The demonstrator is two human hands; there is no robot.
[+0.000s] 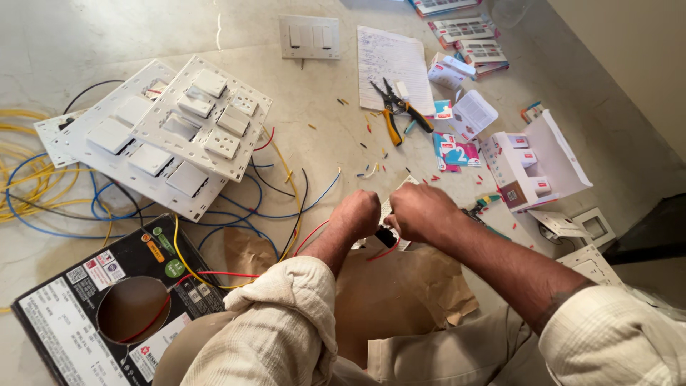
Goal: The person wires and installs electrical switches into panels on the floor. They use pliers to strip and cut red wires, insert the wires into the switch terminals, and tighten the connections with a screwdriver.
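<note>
**Hands close on a small part amid wires and switch plates**

Both hands meet over the floor [321,129]. The left hand [357,214] and right hand [421,211] are closed around a small white part [386,214], from which a red wire [386,251] trails onto brown paper [421,286]. To the left lie two white switch plates [179,129] over yellow and blue wires [43,186]. Pliers [396,111] rest beside a written sheet [393,61]. An open white box [536,168] sits at right, a black carton [93,307] near the left sleeve.

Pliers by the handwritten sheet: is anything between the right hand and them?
Nothing solid. Between the right hand and the pliers lies bare floor with scattered wire offcuts. Both hands are closed around a small switch part.
</note>
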